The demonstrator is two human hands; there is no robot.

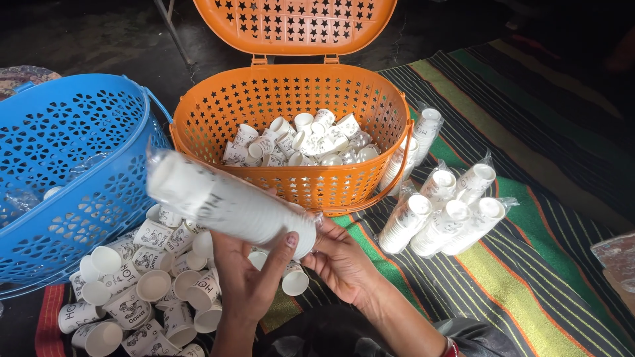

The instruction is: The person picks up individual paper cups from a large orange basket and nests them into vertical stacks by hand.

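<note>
My left hand [248, 277] grips a long stack of white paper cups in a clear plastic sleeve [225, 203], held slanted with one end up toward the left. My right hand [340, 259] pinches the lower right end of the sleeve with its fingertips. Below the hands lies a heap of loose white printed paper cups [142, 284] on the mat. Behind the stack stands an orange basket [218, 125] with star-shaped holes and an open lid, holding several loose cups [301, 142].
A blue perforated basket [73, 172] lies to the left. Several wrapped cup stacks [443, 211] rest on the striped mat [529, 264] at the right, two more leaning against the orange basket. Dark floor lies beyond.
</note>
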